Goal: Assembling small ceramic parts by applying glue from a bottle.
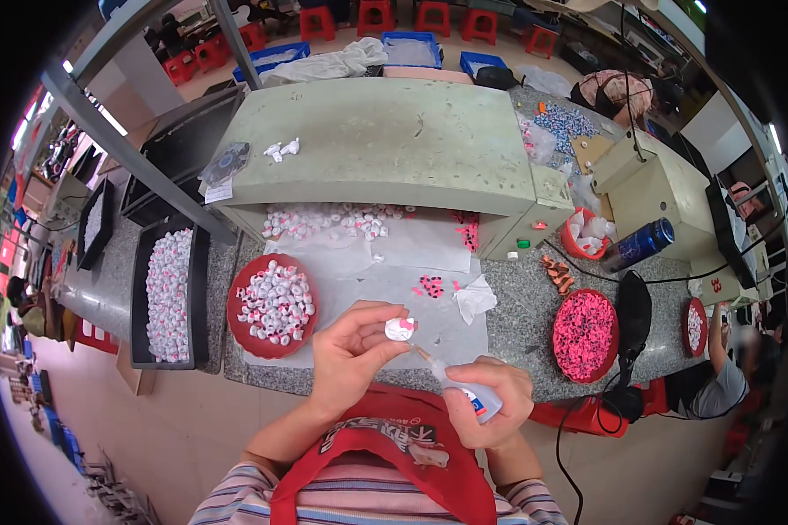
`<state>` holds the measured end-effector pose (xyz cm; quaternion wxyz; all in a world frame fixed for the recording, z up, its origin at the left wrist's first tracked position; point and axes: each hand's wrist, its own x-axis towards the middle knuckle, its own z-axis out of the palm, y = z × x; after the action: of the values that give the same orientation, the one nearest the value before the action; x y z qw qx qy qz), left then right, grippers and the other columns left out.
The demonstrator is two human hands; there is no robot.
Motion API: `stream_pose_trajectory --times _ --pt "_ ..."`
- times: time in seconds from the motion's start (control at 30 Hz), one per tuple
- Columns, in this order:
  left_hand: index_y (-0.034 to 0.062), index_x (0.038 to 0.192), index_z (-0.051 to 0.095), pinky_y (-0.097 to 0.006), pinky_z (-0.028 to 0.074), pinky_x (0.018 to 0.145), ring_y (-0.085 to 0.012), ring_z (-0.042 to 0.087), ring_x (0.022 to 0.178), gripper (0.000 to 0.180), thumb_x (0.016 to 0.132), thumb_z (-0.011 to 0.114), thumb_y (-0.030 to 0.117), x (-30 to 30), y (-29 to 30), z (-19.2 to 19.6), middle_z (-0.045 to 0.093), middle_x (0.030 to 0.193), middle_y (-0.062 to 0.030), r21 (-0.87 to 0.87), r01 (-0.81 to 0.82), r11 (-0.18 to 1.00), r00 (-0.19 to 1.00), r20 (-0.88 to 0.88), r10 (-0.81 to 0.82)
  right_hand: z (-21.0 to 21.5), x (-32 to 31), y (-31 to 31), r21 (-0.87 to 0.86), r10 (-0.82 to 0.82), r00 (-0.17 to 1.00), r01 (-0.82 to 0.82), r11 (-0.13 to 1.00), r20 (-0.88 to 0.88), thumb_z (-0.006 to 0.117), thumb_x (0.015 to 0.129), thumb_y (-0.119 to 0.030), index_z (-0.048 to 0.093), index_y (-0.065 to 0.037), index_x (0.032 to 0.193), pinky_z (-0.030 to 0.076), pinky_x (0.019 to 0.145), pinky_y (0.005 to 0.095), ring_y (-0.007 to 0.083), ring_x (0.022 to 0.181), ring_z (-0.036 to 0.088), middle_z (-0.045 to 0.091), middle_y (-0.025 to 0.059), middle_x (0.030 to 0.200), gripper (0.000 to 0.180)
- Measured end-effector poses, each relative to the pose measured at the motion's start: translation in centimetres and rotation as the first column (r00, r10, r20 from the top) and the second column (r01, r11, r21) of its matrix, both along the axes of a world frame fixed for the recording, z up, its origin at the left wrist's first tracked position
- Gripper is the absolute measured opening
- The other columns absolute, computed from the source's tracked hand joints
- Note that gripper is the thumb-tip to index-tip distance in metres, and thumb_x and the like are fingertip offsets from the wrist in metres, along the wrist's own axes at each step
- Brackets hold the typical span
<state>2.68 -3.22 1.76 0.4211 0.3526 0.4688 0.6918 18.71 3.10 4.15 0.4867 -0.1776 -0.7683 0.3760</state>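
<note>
My left hand (350, 350) pinches a small rounded white piece with a pink bit (399, 330) between thumb and fingers. A squeeze bottle (488, 405) with a thin nozzle, its body translucent and its label partly blue, is gripped in my right hand (503, 389). The nozzle tip points up and left, just below the white piece; whether they touch I cannot tell. Beyond my hands, a small cluster of pink-and-black pieces (431, 286) lies on white paper (350, 284), beside a crumpled white tissue (475, 300).
To the left stand a red bowl (271, 353) of white-and-pink pieces and a black tray (138, 328) full of similar ones. On the right is a red bowl (615, 337) of pink-and-black pieces. A pale green metal housing (376, 131) rises ahead, with a blue can (643, 243) to its right.
</note>
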Motion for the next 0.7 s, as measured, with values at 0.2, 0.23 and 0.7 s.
stream_pose_trajectory --times 0.2,0.23,0.7 --pt "-0.0082 0.101 0.05 -0.032 0.051 0.08 -0.0287 0.057 0.095 0.034 0.069 0.055 -0.018 0.15 0.32 0.01 0.048 0.102 -0.0141 0.011 0.027 1.0 1.0 -0.003 -0.027 -0.08 -0.04 0.2 0.006 0.001 1.0 -0.001 1.0 0.003 0.065 0.06 0.002 0.058 0.0 0.081 0.04 0.04 0.0257 0.0184 0.044 0.053 0.058 0.0092 0.059 0.023" --pt "-0.0083 0.101 0.05 -0.032 0.052 0.079 -0.0287 0.057 0.095 0.034 0.069 0.055 -0.018 0.17 0.35 0.01 0.048 0.102 -0.0139 0.009 0.03 1.0 1.0 0.004 -0.03 -0.12 -0.05 0.23 0.007 0.004 1.0 -0.004 1.0 -0.003 0.065 0.06 0.002 0.058 0.0 0.081 0.04 0.04 0.0257 0.0185 0.044 0.053 0.058 0.009 0.059 0.022" --pt "-0.0076 0.103 0.052 -0.027 0.049 0.081 -0.0198 0.055 0.097 0.034 0.071 0.055 -0.018 -0.18 0.24 -0.45 0.049 0.106 -0.013 -0.007 0.031 0.999 0.999 0.031 -0.031 0.31 0.16 0.51 -0.042 0.017 0.997 -0.014 0.999 0.069 0.064 0.061 0.001 0.059 -0.001 0.079 0.043 0.043 0.0253 0.0193 0.047 0.056 0.059 0.0087 0.061 0.019"
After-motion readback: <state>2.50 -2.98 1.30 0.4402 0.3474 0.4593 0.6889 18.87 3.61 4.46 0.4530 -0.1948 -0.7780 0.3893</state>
